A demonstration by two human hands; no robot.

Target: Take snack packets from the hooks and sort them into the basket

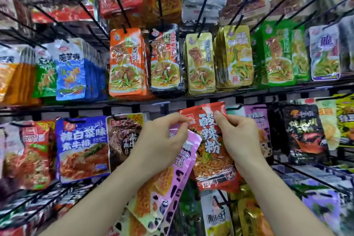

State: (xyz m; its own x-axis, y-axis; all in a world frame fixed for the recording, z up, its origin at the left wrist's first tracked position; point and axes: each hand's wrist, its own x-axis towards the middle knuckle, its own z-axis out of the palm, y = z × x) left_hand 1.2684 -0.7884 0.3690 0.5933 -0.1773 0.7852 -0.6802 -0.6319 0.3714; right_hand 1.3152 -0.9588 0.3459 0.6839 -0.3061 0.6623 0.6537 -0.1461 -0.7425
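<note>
Slippage risk: left hand (162, 137) pinches pink plastic snack packets (168, 184), hanging at 7 o'clock of red foil snack packet (210, 145) whose top corner right hand (240, 137) pinches; crowded left grip could drop one.

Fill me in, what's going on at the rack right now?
A person is at a rack of hanging snack packets. The left hand holds a couple of pink packets, while the right hand pinches the top edge of a red packet in the lower row. Whether that packet hangs or is free is unclear. No basket is in view.
</note>
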